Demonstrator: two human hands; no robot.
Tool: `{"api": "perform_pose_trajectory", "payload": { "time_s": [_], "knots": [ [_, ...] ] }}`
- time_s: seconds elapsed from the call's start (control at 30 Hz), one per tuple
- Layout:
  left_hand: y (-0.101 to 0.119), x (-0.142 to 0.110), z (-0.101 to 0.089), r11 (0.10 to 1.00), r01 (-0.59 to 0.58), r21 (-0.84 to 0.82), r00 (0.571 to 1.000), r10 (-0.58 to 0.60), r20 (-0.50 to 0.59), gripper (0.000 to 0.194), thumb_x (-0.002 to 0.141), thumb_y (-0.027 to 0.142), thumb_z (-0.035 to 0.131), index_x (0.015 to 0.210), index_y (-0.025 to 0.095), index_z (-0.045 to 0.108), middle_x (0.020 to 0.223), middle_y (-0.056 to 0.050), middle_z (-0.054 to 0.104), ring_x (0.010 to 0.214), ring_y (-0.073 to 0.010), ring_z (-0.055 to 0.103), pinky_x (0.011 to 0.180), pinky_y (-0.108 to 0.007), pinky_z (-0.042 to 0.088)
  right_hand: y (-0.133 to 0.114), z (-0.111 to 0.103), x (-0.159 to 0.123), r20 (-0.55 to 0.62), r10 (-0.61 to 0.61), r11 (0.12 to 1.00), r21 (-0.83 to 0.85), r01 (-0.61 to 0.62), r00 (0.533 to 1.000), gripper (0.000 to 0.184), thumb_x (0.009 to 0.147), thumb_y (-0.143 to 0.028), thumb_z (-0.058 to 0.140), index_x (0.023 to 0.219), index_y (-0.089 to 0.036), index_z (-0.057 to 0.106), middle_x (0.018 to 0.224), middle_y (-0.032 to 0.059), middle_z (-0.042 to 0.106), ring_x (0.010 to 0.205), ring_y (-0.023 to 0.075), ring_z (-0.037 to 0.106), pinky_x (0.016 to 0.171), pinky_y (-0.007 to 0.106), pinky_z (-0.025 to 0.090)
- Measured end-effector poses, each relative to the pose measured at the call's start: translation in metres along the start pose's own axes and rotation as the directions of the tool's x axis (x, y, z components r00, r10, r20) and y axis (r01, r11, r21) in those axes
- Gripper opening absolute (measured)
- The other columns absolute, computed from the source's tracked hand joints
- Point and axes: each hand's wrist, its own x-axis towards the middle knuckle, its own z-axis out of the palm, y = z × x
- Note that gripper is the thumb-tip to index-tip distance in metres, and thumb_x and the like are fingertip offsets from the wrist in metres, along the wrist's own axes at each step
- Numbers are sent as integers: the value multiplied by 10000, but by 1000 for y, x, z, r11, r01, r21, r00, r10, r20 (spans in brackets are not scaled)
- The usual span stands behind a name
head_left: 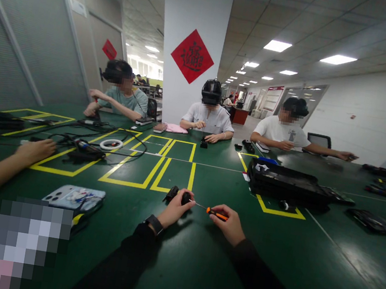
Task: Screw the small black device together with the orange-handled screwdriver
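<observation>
Right of the cased phone (76,198), the left hand (172,211) grasps a black part (186,198) in its fingers; farther right, the right hand (233,226) grips an orange-and-black screwdriver (215,213), shaft toward the part.

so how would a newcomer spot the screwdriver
Over the green table, find the two dark sleeves reaching in from the bottom edge. The right hand holds the screwdriver, aimed toward the left hand and its black part. Its orange-and-black handle sets it apart.
</observation>
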Motion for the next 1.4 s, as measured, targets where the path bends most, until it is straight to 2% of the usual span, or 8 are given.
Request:
{"api": "perform_pose_trajectory", "payload": {
  "time_s": [0.2,0.37,0.53,0.63,0.8,1.1,1.27,1.4],
  "knots": [
    [-1,-1,0,999,43,-21,999,-43,8,290,737,366,541,969,197,497,863,-10,554,770,-132,528,712,-255,424,2,1,1,66,47,999,-28,-46,997,300,814,-389,438,780,-147,612,559,-14,547,462,89,472,470,218,381],
    [-5,0,0,988,83,-131,996,-78,36,263,773,352,486,983,193,494,873,-20,551,784,-131,551,735,-265,428,1,0,0,25,-11,1000,-19,12,1000,212,734,-329,553,843,-153,595,806,36,622,691,136,574,650,264,455],
    [-7,1,1,974,90,-209,995,-81,51,243,768,324,493,969,188,498,905,-32,555,794,-131,563,768,-282,419,3,-1,2,11,-20,1000,0,20,1000,289,645,-284,642,901,-171,573,901,39,621,821,163,587,752,303,460],
    [-6,0,1,972,92,-217,995,-82,52,234,772,328,488,958,186,499,906,-36,556,796,-133,562,763,-282,417,4,-1,3,55,1,999,53,-4,998,239,705,-306,589,901,-169,576,857,33,630,795,153,589,746,289,454],
    [-2,-1,1,983,83,-165,995,-74,60,200,775,317,483,934,196,501,872,-18,547,800,-130,550,756,-264,408,7,-1,4,88,36,998,55,-40,995,178,777,-306,484,816,-154,568,720,11,604,601,115,546,607,250,434],
    [-5,1,-2,999,0,-48,998,3,66,225,724,173,501,947,192,487,883,-15,539,853,-146,502,791,-268,383,-2,-1,1,39,-14,994,-111,18,999,199,651,-245,591,831,-174,547,832,14,588,788,151,558,712,279,440],
    [-6,1,-2,999,-1,-47,999,4,53,231,715,152,498,943,191,488,879,-12,539,849,-144,505,797,-272,381,-3,0,3,116,46,996,-77,-37,992,205,741,-278,502,882,-160,593,786,27,622,736,151,576,700,274,435],
    [-5,1,-2,999,-13,-42,998,16,54,228,708,139,499,931,189,491,867,-10,539,838,-140,504,800,-272,380,0,0,1,135,34,990,-141,-15,990,213,769,-267,464,865,-157,619,741,27,619,707,155,569,669,268,428]
  ]
}}
